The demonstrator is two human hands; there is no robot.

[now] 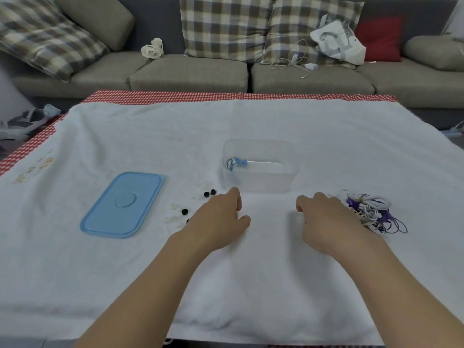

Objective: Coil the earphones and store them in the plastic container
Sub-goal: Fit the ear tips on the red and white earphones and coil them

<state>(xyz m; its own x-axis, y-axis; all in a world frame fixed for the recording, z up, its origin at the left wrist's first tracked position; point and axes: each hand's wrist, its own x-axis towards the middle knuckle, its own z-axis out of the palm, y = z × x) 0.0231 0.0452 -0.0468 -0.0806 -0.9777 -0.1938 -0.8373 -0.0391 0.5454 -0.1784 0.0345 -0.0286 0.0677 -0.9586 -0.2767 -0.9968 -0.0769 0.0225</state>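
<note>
So far stored: blue earphones (236, 164) coiled inside plastic container (261, 182)
Left to coil: tangled earphones (371, 212)
Left hand (221, 222): loosely curled, empty
Right hand (326, 222): beside tangle, grasp unclear

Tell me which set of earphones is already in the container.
The blue earphones, coiled in the left end of the clear plastic container. The purple and white ones lie tangled on the cloth by the right hand.

Grey sofa (188, 71) with plaid cushions (223, 23)
</note>
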